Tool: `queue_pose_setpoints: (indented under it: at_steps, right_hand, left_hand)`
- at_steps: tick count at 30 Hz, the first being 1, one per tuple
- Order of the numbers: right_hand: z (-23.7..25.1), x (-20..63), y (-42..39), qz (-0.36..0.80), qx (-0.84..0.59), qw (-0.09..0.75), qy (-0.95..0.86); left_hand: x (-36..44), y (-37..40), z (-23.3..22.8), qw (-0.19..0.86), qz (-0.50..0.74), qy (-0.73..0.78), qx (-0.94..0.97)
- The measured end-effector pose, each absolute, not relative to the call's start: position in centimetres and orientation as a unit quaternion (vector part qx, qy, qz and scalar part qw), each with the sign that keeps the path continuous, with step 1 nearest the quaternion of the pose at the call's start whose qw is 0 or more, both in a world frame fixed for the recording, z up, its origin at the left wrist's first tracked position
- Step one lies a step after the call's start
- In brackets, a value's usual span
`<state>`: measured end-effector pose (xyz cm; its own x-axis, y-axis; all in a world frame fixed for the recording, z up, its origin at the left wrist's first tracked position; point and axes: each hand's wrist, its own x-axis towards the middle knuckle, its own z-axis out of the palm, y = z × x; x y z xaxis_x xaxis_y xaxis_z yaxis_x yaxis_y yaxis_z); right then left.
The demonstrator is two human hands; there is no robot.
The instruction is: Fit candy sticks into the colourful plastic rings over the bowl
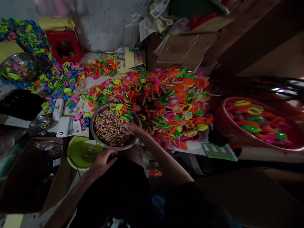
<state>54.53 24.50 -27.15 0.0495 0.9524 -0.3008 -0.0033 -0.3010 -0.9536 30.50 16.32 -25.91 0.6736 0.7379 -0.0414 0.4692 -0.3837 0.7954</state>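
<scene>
Steel-grey and round, a metal bowl [115,126] sits at the near edge of the table [220,151], heaped with small striped candy sticks [108,128] whose long axes point every which way. The right hand [132,127] reaches into the bowl's right side, fingers curled down among the sticks; whether its grip has closed on any cannot be told. The left hand [102,162] lies just near of the bowl, over the lap, fingers bent around something dark and too dim to name. A green bowl [79,153] sits left of that hand. Beyond and right of the metal bowl spreads a pile of bright plastic toy watches [175,101]; a red basin [258,126] holding more stands far right.
</scene>
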Motion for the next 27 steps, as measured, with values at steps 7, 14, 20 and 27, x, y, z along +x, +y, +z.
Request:
queue_pose_setpoints:
  at_steps: [7,14,20,27]
  right_hand:
    - [-27.7,48.0,21.4,0.597,-0.545,0.496,-0.318]
    - [-27.9,47.4,20.1,0.581,-0.547,0.521,-0.303]
    - [-28.7,47.5,20.4,0.553,-0.554,0.556,-0.279]
    - [-28.3,48.2,20.8,0.493,-0.568,0.600,-0.272]
  left_hand:
    - [34.6,21.1,-26.4,0.233,0.242,0.393,0.856]
    - [33.9,22.9,-26.7,0.255,0.196,0.345,0.882]
    - [34.5,22.9,-25.9,0.301,0.163,0.321,0.883]
    - [35.0,23.3,-25.2,0.341,0.173,0.303,0.873]
